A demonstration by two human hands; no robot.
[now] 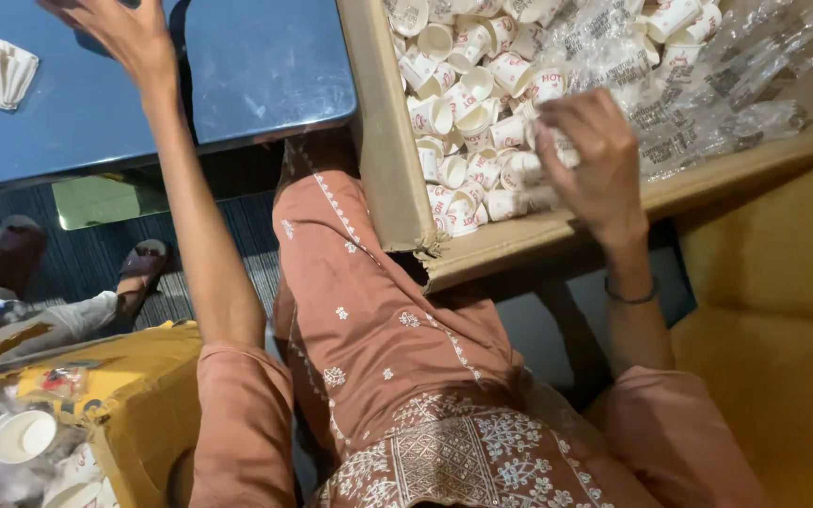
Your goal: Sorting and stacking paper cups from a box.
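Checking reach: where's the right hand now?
Head view, upper right: the right hand is inside the cardboard box, on the loose paper cups, beside the clear plastic sleeves.

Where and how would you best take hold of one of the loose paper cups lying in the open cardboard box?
Probably by the rim or upper wall, coming straight down from above. The paper cups lie loose and tilted, many mouths up, inside the cardboard box, whose walls block the sides. The right hand reaches in from above.

Open brown cardboard box (390, 141) at upper right holds clear printed plastic wrappers (708, 85) (crumpled); a yellow cardboard box (134, 395) sits lower left.
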